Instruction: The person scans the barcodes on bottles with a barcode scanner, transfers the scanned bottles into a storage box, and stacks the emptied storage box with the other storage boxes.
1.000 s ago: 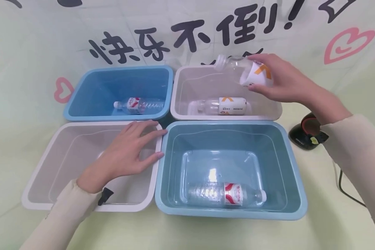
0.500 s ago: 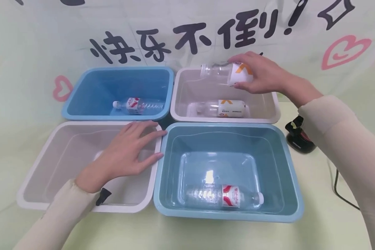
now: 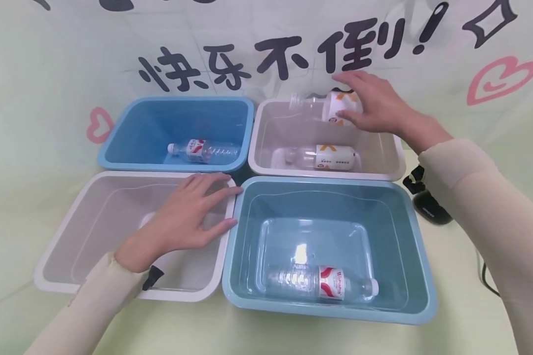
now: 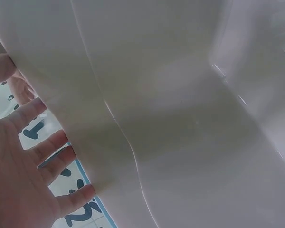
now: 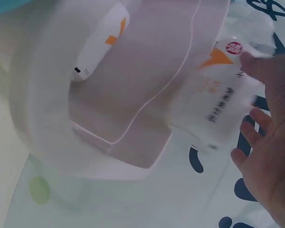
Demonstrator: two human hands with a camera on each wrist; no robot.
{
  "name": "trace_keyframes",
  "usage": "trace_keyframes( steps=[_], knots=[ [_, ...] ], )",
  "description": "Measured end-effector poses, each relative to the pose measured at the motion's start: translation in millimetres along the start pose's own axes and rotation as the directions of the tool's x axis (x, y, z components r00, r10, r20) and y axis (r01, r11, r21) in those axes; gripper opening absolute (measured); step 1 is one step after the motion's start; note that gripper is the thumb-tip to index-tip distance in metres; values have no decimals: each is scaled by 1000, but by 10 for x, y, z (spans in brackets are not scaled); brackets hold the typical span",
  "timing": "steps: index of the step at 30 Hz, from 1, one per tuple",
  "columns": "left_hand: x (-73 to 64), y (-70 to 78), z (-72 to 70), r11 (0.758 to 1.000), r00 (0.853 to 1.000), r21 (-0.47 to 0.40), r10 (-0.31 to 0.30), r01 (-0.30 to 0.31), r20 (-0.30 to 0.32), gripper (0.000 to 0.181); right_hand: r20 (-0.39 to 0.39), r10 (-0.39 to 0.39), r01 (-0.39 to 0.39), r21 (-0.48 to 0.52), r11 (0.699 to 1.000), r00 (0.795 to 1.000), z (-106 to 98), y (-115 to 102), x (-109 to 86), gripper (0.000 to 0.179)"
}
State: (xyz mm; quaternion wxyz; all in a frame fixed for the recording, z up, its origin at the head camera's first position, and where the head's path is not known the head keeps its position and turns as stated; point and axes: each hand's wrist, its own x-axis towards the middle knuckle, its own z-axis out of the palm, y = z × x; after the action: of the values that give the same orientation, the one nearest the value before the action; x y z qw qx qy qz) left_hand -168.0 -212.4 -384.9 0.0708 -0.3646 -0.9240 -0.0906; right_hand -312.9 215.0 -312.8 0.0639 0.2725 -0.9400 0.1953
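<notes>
Over the back-right beige-grey bin point(image 3: 266, 118), a clear plastic bottle with a white and orange label point(image 3: 337, 106) lies on its side in the air. My right hand point(image 3: 375, 103) is just beside it, thumb and fingers spread wider than the bottle. In the right wrist view this bottle point(image 5: 213, 99) is blurred, close to the thumb. A similar bottle point(image 3: 333, 157) lies in that bin. My left hand point(image 3: 182, 214) rests its loosely straight fingers at the right rim of the front-left grey bin point(image 3: 93, 222); the left wrist view shows the fingertips point(image 4: 83, 194) along a rim.
A teal bin point(image 3: 328, 202) at front right holds a bottle with a red and white label point(image 3: 333, 282). A similar bottle point(image 3: 200, 150) lies in the back-left blue bin point(image 3: 151, 118). A black device point(image 3: 431, 207) with a cable sits at right, and a printed cloth point(image 3: 271, 24) hangs behind.
My right hand has moved left over the back-right bin with the bottle, then its fingers have spread away from the bottle. My left hand has stayed at the rim.
</notes>
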Motion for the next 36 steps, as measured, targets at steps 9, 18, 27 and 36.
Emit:
trace_keyframes(
  steps=[9,18,27,36],
  knots=[
    [14,21,23,1000,1000,-7,-9,9,10,66,14,70,-70,26,997,997,-13,-33,-98,60],
    [25,21,38,1000,1000,-11,0,0,0,65,43,63,-62,-25,998,997,-41,-140,-250,53],
    [32,13,47,1000,1000,-14,5,-5,-9,64,28,-6,7,-33,999,1000,27,-187,-439,48],
    [15,7,34,1000,1000,-10,-1,1,-6,64,-9,-63,62,-97,993,998,100,-411,-578,42]
  ],
)
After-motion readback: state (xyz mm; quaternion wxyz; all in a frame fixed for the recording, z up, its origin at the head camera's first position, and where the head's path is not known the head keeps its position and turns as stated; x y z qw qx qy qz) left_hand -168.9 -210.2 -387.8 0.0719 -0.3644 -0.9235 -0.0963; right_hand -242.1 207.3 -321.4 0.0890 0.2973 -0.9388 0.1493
